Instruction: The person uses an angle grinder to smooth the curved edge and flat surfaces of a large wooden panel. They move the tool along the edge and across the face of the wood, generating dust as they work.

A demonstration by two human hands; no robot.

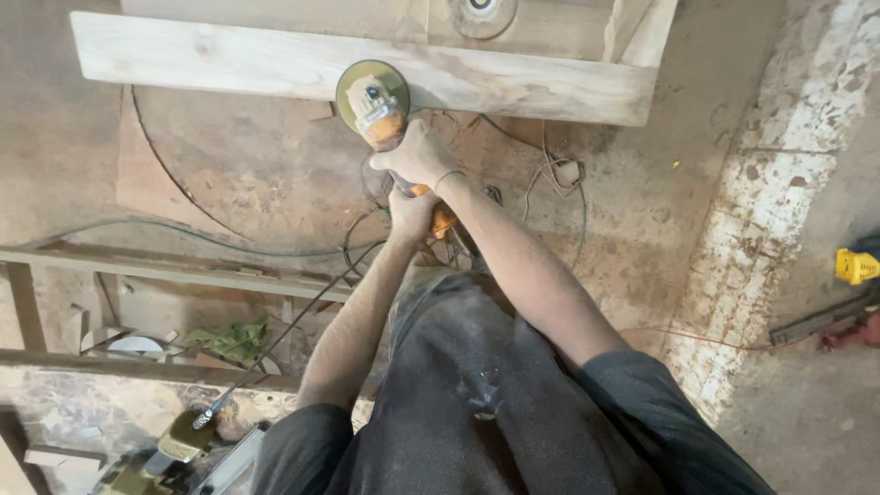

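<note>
Both hands grip an orange angle grinder (390, 124): right hand (417, 154) wraps the front near the head, left hand (412, 214) closed around the rear handle. Its yellow-green disc (352, 84) sits far of both grips, on the near edge of a pale wooden plank (513, 82). Black cord (302, 312) trails near-left. Dusty workshop floor (275, 174), wooden frame (174, 269) left, whitish concrete strip (770, 202) right.

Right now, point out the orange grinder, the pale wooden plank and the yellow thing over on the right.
orange grinder (383, 115): head view, on its metal head above the disc.
pale wooden plank (229, 60): head view, on its bare top face, left part.
yellow thing (857, 266): head view, on its yellow body at the frame's edge.
</note>
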